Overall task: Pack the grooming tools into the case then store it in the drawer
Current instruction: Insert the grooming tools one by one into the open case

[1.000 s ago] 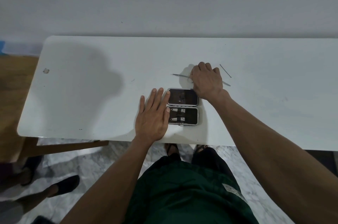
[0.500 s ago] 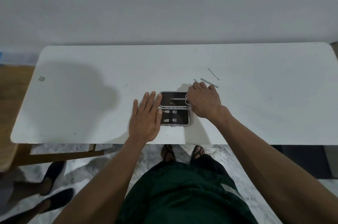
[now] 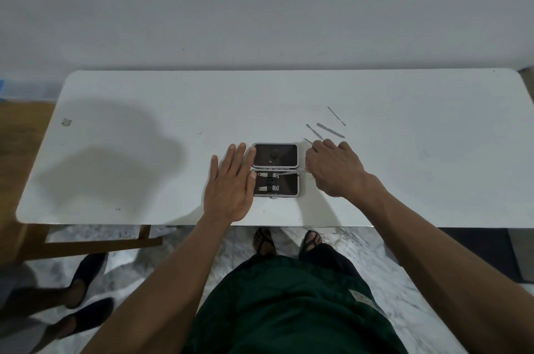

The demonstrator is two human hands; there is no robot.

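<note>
The case (image 3: 276,170) lay open on the white counter (image 3: 144,110), near its front edge, both halves flat. I judged the packing well under way but not finished: two nail clippers (image 3: 267,181) sat strapped in the near half, while the far half looked bare.

My left hand (image 3: 231,180) rested flat beside the case, fingers straight, their tips touching its left edge, its grip released. My right hand (image 3: 332,168) was curled at the case's right edge around a thin metal tool (image 3: 291,172) lying along the top of the near half. I took that grip to be pinching it, though the fingertips were hidden.

Counted: one case, two clippers stowed, one tool at the case. Four slim tools (image 3: 331,130) lay loose beyond my right hand, the nearest partly hidden by my knuckles.

Left to do, as I judged: seat this tool, pack the loose ones, close the case, store it. No drawer was in view.
</note>
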